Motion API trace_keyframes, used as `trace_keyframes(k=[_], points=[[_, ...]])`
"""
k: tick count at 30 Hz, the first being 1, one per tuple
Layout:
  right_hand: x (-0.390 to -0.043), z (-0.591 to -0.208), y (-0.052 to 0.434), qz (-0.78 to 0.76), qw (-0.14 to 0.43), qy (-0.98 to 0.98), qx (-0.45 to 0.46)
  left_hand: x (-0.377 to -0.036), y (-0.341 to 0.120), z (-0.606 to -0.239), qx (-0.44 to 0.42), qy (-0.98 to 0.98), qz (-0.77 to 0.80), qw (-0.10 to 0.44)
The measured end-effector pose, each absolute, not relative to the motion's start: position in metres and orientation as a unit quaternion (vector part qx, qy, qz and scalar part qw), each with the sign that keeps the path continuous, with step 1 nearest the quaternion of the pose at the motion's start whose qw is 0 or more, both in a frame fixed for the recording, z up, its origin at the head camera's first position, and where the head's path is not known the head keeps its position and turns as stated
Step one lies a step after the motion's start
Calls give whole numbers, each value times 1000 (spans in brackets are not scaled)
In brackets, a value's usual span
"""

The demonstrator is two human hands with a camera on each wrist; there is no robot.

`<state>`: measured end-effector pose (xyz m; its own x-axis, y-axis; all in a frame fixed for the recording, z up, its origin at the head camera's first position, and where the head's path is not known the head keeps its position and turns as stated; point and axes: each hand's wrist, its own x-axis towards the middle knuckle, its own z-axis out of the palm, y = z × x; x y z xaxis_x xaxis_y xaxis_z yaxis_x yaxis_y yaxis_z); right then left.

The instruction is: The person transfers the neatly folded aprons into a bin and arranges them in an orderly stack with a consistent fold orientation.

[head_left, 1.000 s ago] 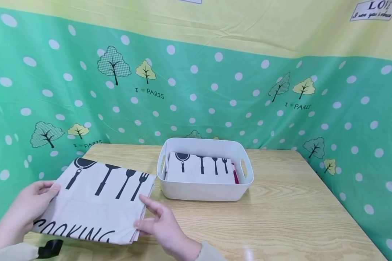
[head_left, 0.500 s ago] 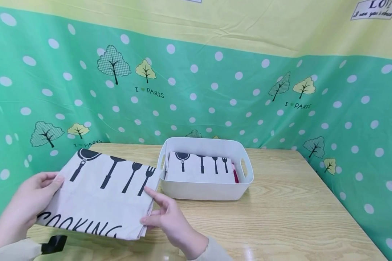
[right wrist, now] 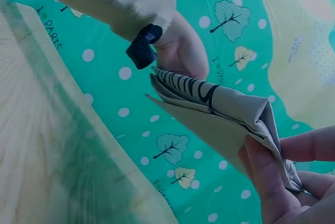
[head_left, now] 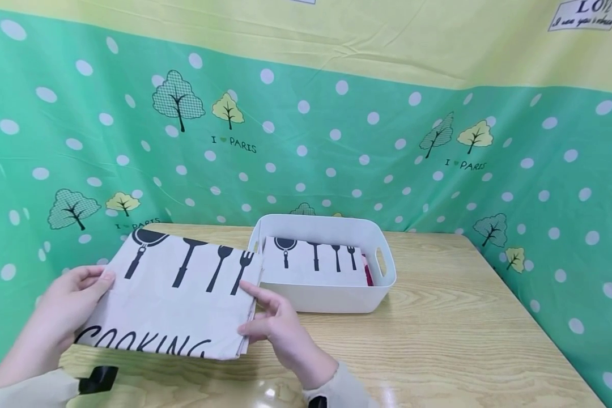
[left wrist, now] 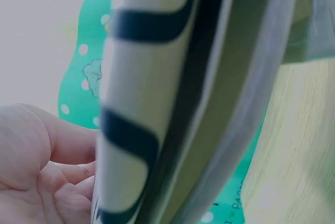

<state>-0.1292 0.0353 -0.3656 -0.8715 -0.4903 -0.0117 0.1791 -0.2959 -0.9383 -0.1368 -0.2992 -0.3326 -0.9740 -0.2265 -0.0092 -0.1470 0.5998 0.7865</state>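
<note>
A folded white cloth (head_left: 168, 300) with black kitchen-utensil prints and the word COOKING is held up over the table's left side. My left hand (head_left: 76, 306) grips its left edge, thumb on top. At the opposite edge my right hand (head_left: 277, 326) pinches the layers between thumb and fingers. In the right wrist view the cloth (right wrist: 209, 114) shows its stacked folds, tilted, with the right-hand fingers (right wrist: 264, 166) on both faces. The left wrist view has the cloth's folds (left wrist: 141, 77) close up beside the left hand (left wrist: 47, 166).
Behind and to the right stands a white plastic basket (head_left: 326, 297) with handle holes. Inside it lies another folded cloth (head_left: 313, 266) with the same print, and a dark red item (head_left: 368, 271) at its right. A green dotted curtain (head_left: 336, 141) surrounds the wooden table (head_left: 438, 340).
Both hands have carried the folded cloth up and to the right, nearer the basket. Its right corner now overlaps the basket's left side in the head view. The basket has stayed put.
</note>
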Motion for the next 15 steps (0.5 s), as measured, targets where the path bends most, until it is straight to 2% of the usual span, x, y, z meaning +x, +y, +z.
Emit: trace_keyframes(k=[15], points=[[-145, -357, 58, -790, 194, 569, -116, -134, -282, -327, 58, -886, -460, 24]])
